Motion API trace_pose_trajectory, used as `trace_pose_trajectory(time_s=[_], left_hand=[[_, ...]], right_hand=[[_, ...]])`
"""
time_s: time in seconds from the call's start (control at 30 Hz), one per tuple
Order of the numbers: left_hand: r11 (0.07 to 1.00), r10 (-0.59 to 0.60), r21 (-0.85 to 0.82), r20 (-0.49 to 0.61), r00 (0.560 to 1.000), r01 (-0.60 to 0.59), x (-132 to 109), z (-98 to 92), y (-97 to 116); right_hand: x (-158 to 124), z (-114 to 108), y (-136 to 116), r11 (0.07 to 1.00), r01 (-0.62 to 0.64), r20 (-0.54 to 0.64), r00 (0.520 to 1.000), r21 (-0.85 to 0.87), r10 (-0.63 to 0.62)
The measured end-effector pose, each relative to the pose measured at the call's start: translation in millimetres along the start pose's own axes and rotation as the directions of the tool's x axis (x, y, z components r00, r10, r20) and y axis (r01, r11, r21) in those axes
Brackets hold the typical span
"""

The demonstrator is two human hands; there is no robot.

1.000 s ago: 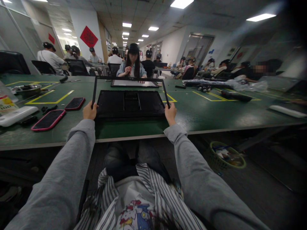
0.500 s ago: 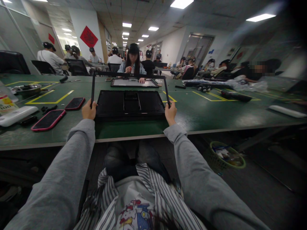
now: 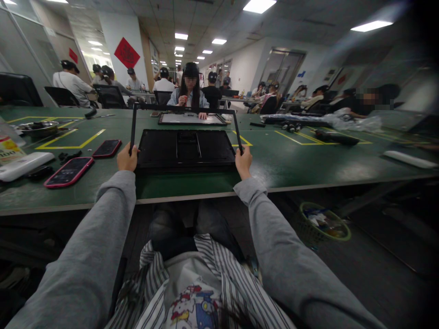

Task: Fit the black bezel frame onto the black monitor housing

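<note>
A thin black rectangular frame (image 3: 185, 108), like a screen bezel, is held up and tilted between my two hands. My left hand (image 3: 127, 158) is closed round its left side near the bottom. On the opposite side, my right hand (image 3: 243, 162) grips the right strip. Through and below the frame lies a wide flat black panel (image 3: 157, 148) with a recessed bracket (image 3: 188, 144) in its middle, resting on the green table (image 3: 274, 169). Whether the frame's lower edge touches the panel I cannot tell.
Left of me lie two pink-edged phones (image 3: 68, 172) (image 3: 107, 148), a white device (image 3: 25, 165) and a metal bowl (image 3: 39, 128). Across the table a co-worker (image 3: 188, 91) sits behind another panel (image 3: 190, 118). At right are clear plastic wrap (image 3: 356, 119) and, below, a green basket (image 3: 345, 236).
The nearer phone's screen has lit up. My hands and the frame are practically still.
</note>
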State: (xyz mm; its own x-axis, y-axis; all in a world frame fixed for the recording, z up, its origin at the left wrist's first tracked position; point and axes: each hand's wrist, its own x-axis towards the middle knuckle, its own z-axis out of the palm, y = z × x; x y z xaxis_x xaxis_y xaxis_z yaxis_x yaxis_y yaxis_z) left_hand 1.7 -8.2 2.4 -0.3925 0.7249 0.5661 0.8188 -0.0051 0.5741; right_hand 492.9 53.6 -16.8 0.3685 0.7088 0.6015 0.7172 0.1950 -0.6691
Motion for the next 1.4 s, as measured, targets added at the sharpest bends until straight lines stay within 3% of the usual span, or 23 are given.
trace_pose_trajectory(time_s=[0.13,0.73,1.4], left_hand=[[1.0,-0.009,0.008,0.006,1.0,0.009,-1.3,-2.3,3.7],[0.999,0.032,-0.022,-0.039,0.999,-0.033,5.4,7.1,-10.7],[1.0,-0.008,-0.006,-0.021,1.0,0.007,4.0,5.6,-6.7]], right_hand=[[-0.6,-1.0,-3.0,0.996,-0.09,0.006,0.996,0.0,0.09],[-2.0,-1.9,-6.1,0.993,-0.086,-0.027,0.996,0.076,0.089],[-2.1,-1.0,-4.3,0.996,-0.084,-0.024,0.996,0.035,0.085]])
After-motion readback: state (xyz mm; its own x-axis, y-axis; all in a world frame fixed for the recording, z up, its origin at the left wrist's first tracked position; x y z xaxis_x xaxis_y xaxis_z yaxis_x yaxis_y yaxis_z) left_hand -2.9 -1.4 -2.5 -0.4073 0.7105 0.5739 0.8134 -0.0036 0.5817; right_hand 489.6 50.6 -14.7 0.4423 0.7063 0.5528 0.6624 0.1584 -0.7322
